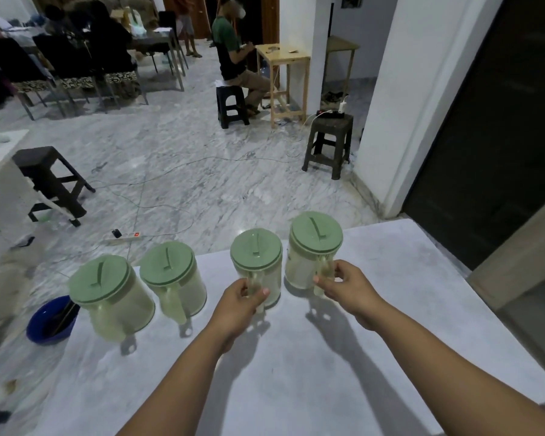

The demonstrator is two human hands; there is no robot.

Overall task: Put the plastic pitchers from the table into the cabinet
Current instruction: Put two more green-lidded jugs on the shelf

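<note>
Green-lidded and translucent, four plastic pitchers stand upright in a row along the far edge of the pale table. Both hands are already on handles. Fingers of the left hand curl round the handle of the third pitcher, counting from the left end, thumb on one side and fingertips showing on the other. Just to the right of that grip, the right hand closes round the handle of the fourth pitcher, the one nearest the table's right end; its thumb and fingers wrap the handle from the near side. These two pitchers stand close beside each other but apart, each with its handle turned toward the person.

Left of the left hand's grip, the second pitcher stands free, its handle also pointing toward the near side. Farther left again, well away from both grips, the first pitcher stands at the table's left corner, untouched. All four lids are on.

Beyond and below that corner, on the marble floor, lies a blue basin. Across the floor, past the grips, stand dark stools, and a seated person is at a small wooden table. Whether a cabinet shows to the right of the right hand I cannot tell.
</note>
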